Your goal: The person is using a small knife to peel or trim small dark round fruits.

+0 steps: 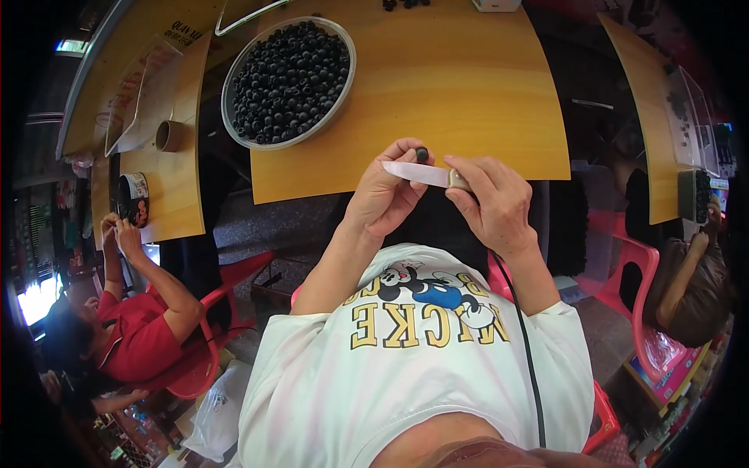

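head view: the left hand (pixel 388 193) is curled narrow, thumb and forefinger pinching a small dark round berry (pixel 422 154) at the fingertips, just above the near edge of the wooden table (pixel 468 93). the right hand (pixel 490 204) is closed around the handle of a small knife (pixel 425 175); its pale blade lies roughly level, pointing toward the person's left, across the left hand's fingers and just under the berry. whether the blade edge touches the berry is hard to tell at this size. the two hands sit close together, fingertips nearly meeting, in front of the person's chest, which is covered by a white t-shirt (pixel 413 351) with a cartoon print. a thin dark cord (pixel 527 343) runs down the shirt on the right side.

farther back on the table, up and to the left of the hands, stands a large round metal tray (pixel 232 78) heaped with many dark berries of the same kind, well apart from the hands. a few loose berries (pixel 404 4) lie at the far edge of the table.

at the left, another person in a red shirt (pixel 140 339) sits on a red plastic chair (pixel 204 366) at a neighbouring table, both hands up near a dark round tin (pixel 133 199). on the right a further person's arm (pixel 686 277) shows beside another red chair (pixel 640 304).
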A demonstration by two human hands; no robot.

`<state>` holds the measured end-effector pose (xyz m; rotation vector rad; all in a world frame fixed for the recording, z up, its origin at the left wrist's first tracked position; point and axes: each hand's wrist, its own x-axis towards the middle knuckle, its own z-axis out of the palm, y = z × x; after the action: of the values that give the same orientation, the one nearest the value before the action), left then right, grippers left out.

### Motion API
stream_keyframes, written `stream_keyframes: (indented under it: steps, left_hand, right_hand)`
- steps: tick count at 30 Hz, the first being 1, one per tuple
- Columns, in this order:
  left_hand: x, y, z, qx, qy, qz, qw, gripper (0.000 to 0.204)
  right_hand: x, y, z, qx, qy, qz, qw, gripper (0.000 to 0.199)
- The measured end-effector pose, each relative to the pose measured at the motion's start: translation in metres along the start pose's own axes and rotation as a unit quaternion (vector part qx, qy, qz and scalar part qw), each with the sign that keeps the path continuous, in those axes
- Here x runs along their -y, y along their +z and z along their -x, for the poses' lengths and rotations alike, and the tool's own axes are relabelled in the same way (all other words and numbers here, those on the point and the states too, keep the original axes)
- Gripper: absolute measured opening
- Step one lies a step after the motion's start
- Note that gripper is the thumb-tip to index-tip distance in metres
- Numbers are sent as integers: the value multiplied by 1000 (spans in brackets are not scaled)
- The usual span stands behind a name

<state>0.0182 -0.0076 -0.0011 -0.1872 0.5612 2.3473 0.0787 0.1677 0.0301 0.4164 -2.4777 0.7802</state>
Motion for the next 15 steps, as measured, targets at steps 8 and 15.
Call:
stream_keyframes:
  steps: [8,15]
  left_hand:
    - [6,-2,2,43,-12,-1,999,16]
    - [4,-7,1,41,-15,-5,999,17]
  right_hand:
    - [-1,1,1,3,-2,34,999,31]
    - [-2,2,1,11,1,30,999,31]
